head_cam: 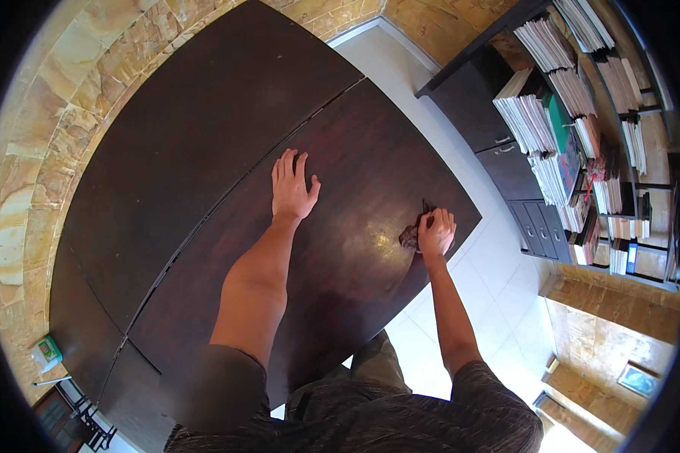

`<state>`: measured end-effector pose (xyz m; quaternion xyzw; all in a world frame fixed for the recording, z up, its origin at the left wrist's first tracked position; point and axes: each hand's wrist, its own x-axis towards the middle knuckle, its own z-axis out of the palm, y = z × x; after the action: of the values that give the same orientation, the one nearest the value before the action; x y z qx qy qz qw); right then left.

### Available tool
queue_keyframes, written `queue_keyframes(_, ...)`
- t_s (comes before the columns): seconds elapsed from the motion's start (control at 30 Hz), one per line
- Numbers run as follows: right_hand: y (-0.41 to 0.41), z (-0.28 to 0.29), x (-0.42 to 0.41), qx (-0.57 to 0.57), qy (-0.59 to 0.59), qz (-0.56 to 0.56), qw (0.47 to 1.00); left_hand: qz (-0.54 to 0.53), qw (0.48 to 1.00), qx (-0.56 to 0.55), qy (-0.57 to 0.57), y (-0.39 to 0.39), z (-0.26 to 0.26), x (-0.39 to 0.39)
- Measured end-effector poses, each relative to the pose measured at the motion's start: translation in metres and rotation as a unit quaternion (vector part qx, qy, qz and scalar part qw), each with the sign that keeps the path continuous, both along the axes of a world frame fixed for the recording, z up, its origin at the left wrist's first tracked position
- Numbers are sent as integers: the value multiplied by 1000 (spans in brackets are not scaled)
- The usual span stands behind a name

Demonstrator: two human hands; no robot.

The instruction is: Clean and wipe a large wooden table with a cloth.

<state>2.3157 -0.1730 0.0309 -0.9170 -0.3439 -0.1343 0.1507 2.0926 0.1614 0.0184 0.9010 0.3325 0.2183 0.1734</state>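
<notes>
Before me stretches a dark brown wooden table with a glossy patch of reflected light near its right side. My left hand lies on the tabletop, fingers spread, close to the seam between two table sections. It holds nothing. Near the right corner of the table, my right hand grips a crumpled dark cloth against the surface. Part of the cloth is hidden under the fingers and palm.
A dark cabinet with shelves of stacked papers and books stands right, beyond a strip of white tiled floor. Stone-tiled wall borders the table's left side. A green-and-white box sits at the lower left.
</notes>
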Motion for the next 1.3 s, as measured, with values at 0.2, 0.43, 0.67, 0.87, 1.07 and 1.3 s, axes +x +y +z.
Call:
queue_keyframes(0.2, 143, -9, 57, 19, -24, 31, 999, 17, 1000, -4, 12, 0, 2, -5)
queue_keyframes(0.43, 325, -9, 133, 11, -5, 54, 998, 27, 999, -30, 19, -1, 15, 1)
queue_keyframes(0.67, 393, -3, 72, -15, -2, 270, 963, 32, 997, -47, 47, -3, 19, 4)
queue_keyframes(0.87, 313, 0, 43, 38, 33, 425, 904, 32, 995, -40, 82, -1, 21, 6)
queue_keyframes(1.07, 245, 4, 35, 16, 77, 474, 877, 47, 991, -45, 116, -1, 25, 6)
queue_keyframes(1.3, 272, 11, 22, 40, 63, 447, 891, 42, 990, -79, 107, 1, 31, 3)
